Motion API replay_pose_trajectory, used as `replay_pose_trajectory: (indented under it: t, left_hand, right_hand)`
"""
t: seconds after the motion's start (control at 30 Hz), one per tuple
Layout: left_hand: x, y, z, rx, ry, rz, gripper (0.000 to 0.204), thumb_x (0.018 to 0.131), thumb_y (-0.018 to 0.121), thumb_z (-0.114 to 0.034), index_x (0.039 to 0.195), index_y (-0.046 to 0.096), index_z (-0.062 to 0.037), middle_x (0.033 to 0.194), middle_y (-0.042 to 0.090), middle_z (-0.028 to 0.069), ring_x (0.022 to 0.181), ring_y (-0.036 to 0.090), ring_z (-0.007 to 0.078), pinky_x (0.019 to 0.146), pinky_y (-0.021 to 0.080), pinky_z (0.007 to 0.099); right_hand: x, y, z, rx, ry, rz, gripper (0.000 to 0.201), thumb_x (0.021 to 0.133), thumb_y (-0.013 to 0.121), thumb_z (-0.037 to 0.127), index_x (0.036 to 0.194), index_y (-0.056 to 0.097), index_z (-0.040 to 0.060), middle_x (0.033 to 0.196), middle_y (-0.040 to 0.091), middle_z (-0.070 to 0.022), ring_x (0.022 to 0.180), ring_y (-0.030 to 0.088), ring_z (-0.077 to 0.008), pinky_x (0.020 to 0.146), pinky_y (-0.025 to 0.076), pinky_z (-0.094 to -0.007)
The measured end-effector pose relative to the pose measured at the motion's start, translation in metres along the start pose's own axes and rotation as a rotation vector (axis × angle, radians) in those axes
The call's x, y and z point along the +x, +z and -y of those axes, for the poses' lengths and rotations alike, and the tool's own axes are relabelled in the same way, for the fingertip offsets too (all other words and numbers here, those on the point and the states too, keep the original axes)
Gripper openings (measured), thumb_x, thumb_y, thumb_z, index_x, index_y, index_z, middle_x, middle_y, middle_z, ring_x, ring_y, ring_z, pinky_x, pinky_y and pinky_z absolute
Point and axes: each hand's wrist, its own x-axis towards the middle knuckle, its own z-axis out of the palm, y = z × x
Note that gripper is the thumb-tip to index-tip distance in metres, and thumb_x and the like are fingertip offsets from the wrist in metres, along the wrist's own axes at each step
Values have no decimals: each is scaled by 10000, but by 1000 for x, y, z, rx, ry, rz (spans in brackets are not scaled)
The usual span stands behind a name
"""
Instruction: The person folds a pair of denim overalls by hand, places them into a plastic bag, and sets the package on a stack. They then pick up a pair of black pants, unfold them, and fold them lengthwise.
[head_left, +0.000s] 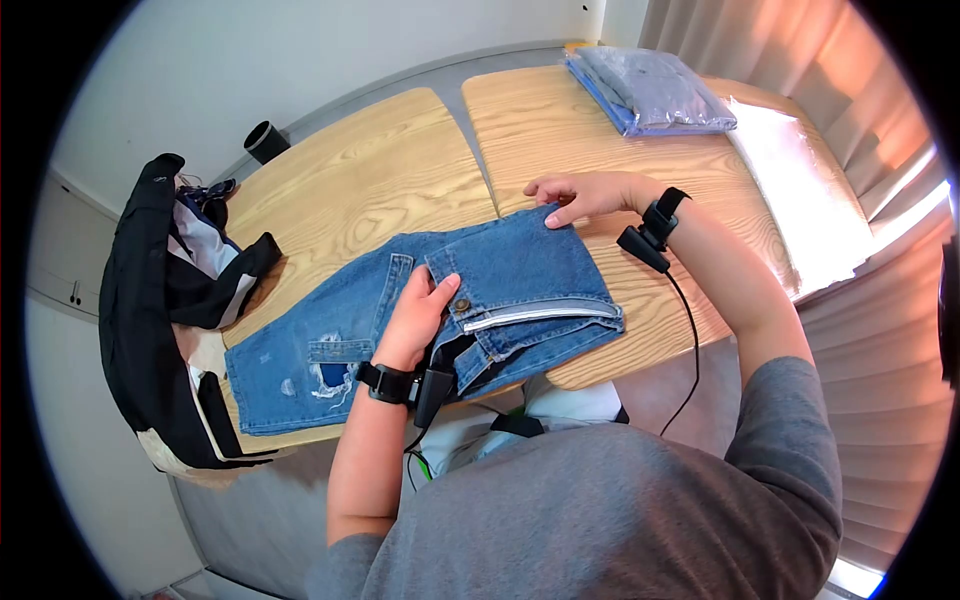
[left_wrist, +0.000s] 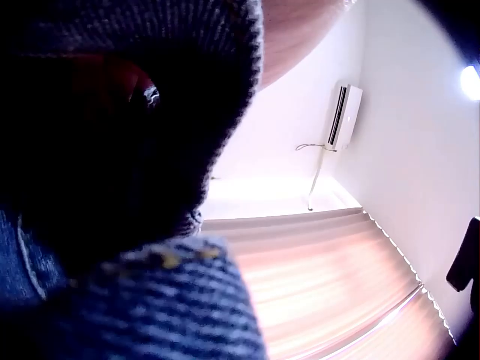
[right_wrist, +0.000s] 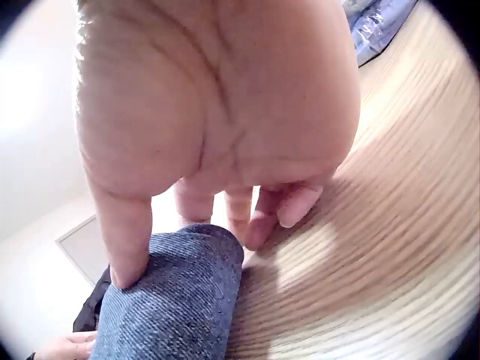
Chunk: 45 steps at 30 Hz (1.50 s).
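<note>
Pinching jeans (head_left: 525, 262) — left hand (head_left: 417, 314) near button (head_left: 462, 305), right hand (head_left: 592, 194) at edge.

Head view faces down; wrist views (close-up) share denim (right_wrist: 172, 300).

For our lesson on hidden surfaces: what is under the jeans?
The jeans lie on the left table and right table, across the gap between them. The wood directly beneath, part of the gap and anything else there are covered, so cannot be seen.

Grey short-sleeved shirt (head_left: 600, 510); black wrist straps (head_left: 384, 382), thin black cable (head_left: 696, 345).
</note>
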Motion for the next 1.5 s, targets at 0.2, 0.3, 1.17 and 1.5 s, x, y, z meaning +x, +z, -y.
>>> replay_pose_trajectory:
  t: [0.2,0.3,1.17,1.5]
  left_hand:
    - [-3,1,-2,37,18,-32,255,947,527,-190,1094,517,18,995,597,44,892,525,99,821,413,248]
    - [2,-1,4,4,69,-48,288,927,560,-201,1086,511,34,945,610,63,848,537,97,766,431,246]
    - [-92,-19,-28,656,328,83,716,668,796,-302,1243,472,-24,1071,589,146,991,571,254,853,442,369]
    - [-96,-16,-26,870,439,6,565,672,618,-6,1217,502,-100,991,620,173,836,597,361,722,471,421]
  right_hand:
    - [6,-1,-17,-99,-49,-13,307,868,631,319,780,504,54,1412,368,-145,1118,452,-214,914,374,-328]
    - [5,3,-17,-151,-85,-65,309,850,658,281,757,481,45,1408,375,-150,1086,468,-211,891,392,-323]
    - [-35,191,69,-921,216,-714,522,878,513,458,1353,438,253,1437,354,-109,1334,315,-308,1038,259,-563]
    - [-35,191,72,-897,236,-726,505,871,526,455,1336,458,270,1436,363,-93,1333,319,-295,1036,271,-555]
